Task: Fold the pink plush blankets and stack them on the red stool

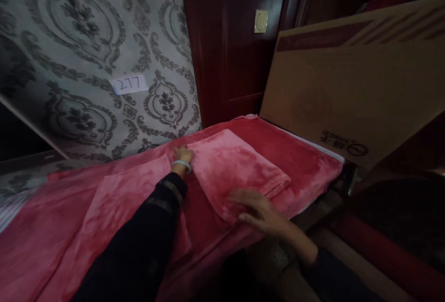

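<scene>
A folded pink plush cloth (232, 158) lies on a red plush cover (257, 130) spread over a long, low surface. My left hand (183, 154), with a pale bangle at the wrist, is at the cloth's back left corner, its fingers curled in on the edge. Over the near edge of the same cloth is my right hand (255, 207). Its fingers are stretched out and slightly blurred, with the thumb apart. Left of my left hand lies another pink plush piece (128, 195), partly behind my dark sleeve.
A large cardboard box (347, 79) leans at the right against a dark red panel (236, 38). Patterned wallpaper (86, 56) behind carries a paper label (129, 84) reading 277. Below my right wrist, a dim round watch-like shape (280, 256) is hard to make out.
</scene>
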Tool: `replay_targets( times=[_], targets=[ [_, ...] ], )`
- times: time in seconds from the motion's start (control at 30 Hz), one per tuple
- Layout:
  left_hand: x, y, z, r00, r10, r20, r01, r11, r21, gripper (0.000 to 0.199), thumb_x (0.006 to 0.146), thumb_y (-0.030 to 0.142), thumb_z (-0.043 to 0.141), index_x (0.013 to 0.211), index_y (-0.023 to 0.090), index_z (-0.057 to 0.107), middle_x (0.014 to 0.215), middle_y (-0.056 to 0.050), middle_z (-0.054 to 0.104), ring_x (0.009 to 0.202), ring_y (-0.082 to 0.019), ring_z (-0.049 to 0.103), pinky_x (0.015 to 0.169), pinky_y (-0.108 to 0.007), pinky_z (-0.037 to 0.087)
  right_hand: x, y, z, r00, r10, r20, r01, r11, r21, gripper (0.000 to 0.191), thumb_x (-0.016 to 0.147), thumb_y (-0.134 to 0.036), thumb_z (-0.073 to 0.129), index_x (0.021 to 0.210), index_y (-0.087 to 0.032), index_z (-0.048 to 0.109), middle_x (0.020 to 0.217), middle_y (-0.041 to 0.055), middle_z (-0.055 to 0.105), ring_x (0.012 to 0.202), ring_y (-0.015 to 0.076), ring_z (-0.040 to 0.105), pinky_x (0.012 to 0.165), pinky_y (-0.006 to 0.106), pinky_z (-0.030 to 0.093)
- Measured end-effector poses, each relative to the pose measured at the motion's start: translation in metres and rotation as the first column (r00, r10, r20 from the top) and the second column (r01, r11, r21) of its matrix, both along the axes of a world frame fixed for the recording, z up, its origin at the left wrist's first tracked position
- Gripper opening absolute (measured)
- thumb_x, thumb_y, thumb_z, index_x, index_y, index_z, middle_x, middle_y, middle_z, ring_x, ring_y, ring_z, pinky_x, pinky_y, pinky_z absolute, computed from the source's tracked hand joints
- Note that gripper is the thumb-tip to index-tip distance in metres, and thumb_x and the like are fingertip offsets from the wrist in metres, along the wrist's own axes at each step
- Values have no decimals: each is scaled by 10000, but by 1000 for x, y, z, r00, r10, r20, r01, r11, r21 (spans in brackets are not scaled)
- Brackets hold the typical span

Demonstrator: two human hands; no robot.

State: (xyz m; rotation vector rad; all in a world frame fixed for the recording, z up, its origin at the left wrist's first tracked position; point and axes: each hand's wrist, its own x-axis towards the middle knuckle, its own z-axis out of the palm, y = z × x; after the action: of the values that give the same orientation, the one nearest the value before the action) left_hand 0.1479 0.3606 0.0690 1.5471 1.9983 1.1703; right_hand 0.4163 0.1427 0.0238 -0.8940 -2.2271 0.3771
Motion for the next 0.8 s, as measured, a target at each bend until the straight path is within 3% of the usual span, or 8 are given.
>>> replay_targets(
  times=[0.1, 0.17, 0.23, 0.3, 0.37, 0.47, 0.7, 0.8],
  targets=[
    [26, -17, 18, 923, -200, -330, 189, 980, -63, 613, 813, 295, 694, 1410, 182, 614, 1646, -169, 375, 1533, -394, 300, 1236, -546, 264, 29, 30, 23, 950, -312, 10, 309, 946, 99, 535, 1068, -520, 351, 1479, -259, 572, 1460, 113, 610, 1384, 295, 531, 1148, 533, 433],
    [45, -33, 22, 734, -363, -574, 336, 929, -157, 692, 899, 473, 620, 1524, 206, 491, 1692, -148, 288, 1579, -381, 175, 1259, -579, 175, 44, 54, 26, 868, -484, 111, 462, 869, 176, 609, 1058, -538, 344, 1567, -221, 457, 1566, 123, 497, 1496, 313, 381, 1210, 566, 334],
    [60, -48, 17, 578, -436, -690, 382, 891, -244, 780, 937, 612, 521, 1593, 214, 379, 1712, -157, 221, 1588, -399, 111, 1251, -627, 124, 53, 74, 17, 775, -574, 264, 533, 818, 214, 693, 1040, -572, 363, 1612, -182, 366, 1640, 142, 377, 1549, 331, 262, 1228, 588, 279],
    [66, -59, 4, 516, -470, -716, 356, 878, -320, 825, 947, 680, 452, 1623, 228, 315, 1716, -176, 188, 1580, -427, 118, 1237, -659, 118, 57, 84, -2, 690, -595, 412, 570, 798, 196, 717, 1031, -593, 366, 1618, -181, 349, 1662, 154, 324, 1547, 341, 263, 1208, 588, 308],
    [65, -66, -11, 500, -489, -715, 315, 872, -376, 838, 952, 705, 415, 1639, 247, 272, 1716, -185, 178, 1570, -448, 145, 1222, -682, 142, 59, 86, -22, 640, -585, 499, 594, 788, 162, 704, 1033, -601, 354, 1609, -196, 371, 1663, 155, 320, 1529, 340, 309, 1183, 566, 354],
    [59, -69, -26, 500, -473, -725, 302, 880, -366, 830, 962, 701, 394, 1648, 262, 236, 1721, -182, 157, 1565, -462, 151, 1209, -701, 155, 61, 82, -39, 632, -579, 515, 600, 786, 148, 706, 1038, -609, 333, 1607, -195, 374, 1670, 158, 298, 1524, 337, 321, 1174, 551, 368],
    [57, -67, -24, 556, -496, -667, 349, 868, -354, 826, 947, 674, 464, 1632, 243, 297, 1708, -209, 185, 1562, -477, 144, 1205, -708, 117, 59, 81, -32, 665, -557, 497, 590, 800, 108, 703, 1040, -600, 338, 1598, -174, 387, 1668, 180, 284, 1526, 350, 314, 1165, 583, 367],
    [56, -66, -19, 585, -522, -621, 370, 853, -369, 812, 941, 664, 483, 1621, 251, 321, 1711, -193, 190, 1567, -465, 135, 1213, -689, 117, 60, 81, -22, 672, -522, 526, 606, 795, 15, 706, 1033, -600, 385, 1618, -206, 350, 1683, 160, 261, 1545, 332, 273, 1193, 569, 335]
  ],
)
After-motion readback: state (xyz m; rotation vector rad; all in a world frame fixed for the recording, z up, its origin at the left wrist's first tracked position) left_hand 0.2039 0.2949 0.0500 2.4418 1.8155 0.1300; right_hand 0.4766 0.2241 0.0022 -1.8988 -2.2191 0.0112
